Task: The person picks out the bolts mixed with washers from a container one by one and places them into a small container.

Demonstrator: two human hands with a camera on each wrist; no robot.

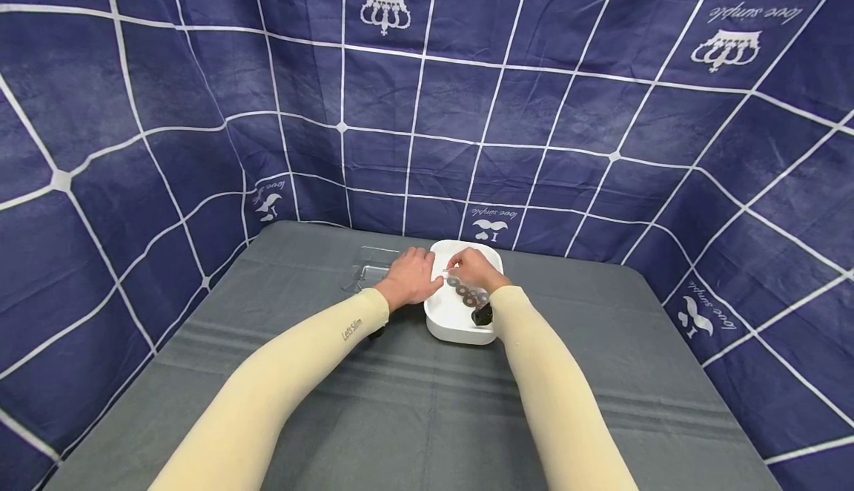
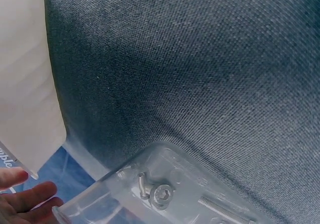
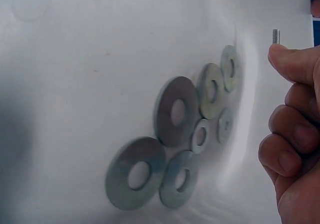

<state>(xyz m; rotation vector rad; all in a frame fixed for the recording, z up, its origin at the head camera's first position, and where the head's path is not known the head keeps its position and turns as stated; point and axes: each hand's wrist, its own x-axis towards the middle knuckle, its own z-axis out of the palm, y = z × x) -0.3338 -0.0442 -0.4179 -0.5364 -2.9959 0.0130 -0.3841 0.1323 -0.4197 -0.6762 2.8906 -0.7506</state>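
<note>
A white tray (image 1: 460,334) stands before me with several flat metal washers (image 3: 135,174) lying on its floor. Over the tray, my right hand (image 1: 472,268) pinches a small threaded screw (image 3: 276,36) between thumb and forefinger. Only the screw's threaded end shows; the rest is hidden by the fingers. My left hand (image 1: 408,277) is at the tray's left side, its fingers extended near the rim and holding nothing visible. Beside it lies a clear plastic box (image 2: 165,149), with a bolt (image 2: 162,195) and a long threaded rod or screw (image 2: 225,210) seen in it.
A grey cloth (image 1: 400,417) covers the table. Blue curtains (image 1: 454,98) with white grid lines hang behind and on both sides. A small black object (image 1: 482,315) shows by my right wrist.
</note>
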